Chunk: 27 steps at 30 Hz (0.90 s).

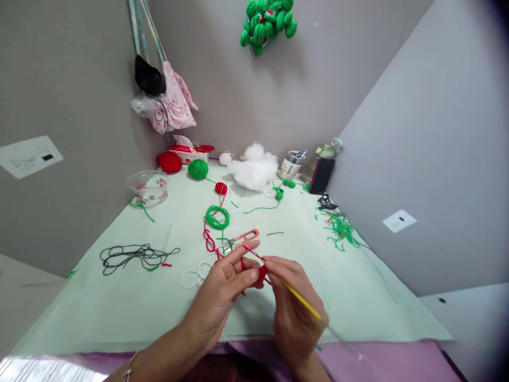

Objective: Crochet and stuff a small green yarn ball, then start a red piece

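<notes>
A small red crochet piece is pinched between the thumb and fingers of my left hand. Red yarn runs over my raised left index finger towards the piece. My right hand grips a crochet hook with a yellow handle, its tip hidden at the red piece. Just beyond my hands lie orange-handled thread snips, partly covered by my left fingers. A looped red strand and a coil of green yarn rest behind them.
Black cord lies left, near a clear plastic bowl. Along the back are a green yarn ball, white stuffing, a pen cup and a phone. Green yarn scraps lie right. Walls enclose the table.
</notes>
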Tool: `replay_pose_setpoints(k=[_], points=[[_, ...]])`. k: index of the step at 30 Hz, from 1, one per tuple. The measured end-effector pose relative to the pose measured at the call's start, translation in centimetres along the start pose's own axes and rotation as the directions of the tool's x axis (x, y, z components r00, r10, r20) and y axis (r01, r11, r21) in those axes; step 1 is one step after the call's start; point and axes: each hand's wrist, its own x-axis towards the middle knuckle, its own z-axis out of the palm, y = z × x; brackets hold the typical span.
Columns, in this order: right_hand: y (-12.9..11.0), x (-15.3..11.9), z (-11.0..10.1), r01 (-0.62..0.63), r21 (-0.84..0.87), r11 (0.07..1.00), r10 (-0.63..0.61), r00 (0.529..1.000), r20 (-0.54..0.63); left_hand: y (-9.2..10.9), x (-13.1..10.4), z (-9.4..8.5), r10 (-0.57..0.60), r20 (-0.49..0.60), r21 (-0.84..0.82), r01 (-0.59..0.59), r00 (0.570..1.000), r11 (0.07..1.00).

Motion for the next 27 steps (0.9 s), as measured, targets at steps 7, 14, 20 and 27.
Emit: replay_pose_setpoints(k=[7, 14, 20, 27], points=[[-0.2, 1.7, -1.2, -0.409, 0.455, 0.791, 0.373, 0.912, 0.17, 1.0, 0.0, -0.3, -0.067, 0.05, -0.019, 0.068, 0.997, 0.998], [0.0, 0.0, -1.6, 0.128, -0.127, 0.984, -0.103, 0.977, 0.188, 0.3, -0.2, -0.3, 0.06, -0.039, 0.028, -0.059, 0.997, 0.998], [0.4, -0.2, -1.5, 0.087, -0.109, 0.99, -0.081, 0.995, 0.053, -0.1, 0.3, -0.2, -0.165, 0.027, -0.18, 0.168, 0.986, 0.969], [-0.4, 1.3, -1.6, -0.183, 0.231, 0.956, 0.166, 0.982, 0.09, 0.2, -0.2, 0.3, -0.008, 0.021, 0.021, 0.008, 1.0, 1.0]])
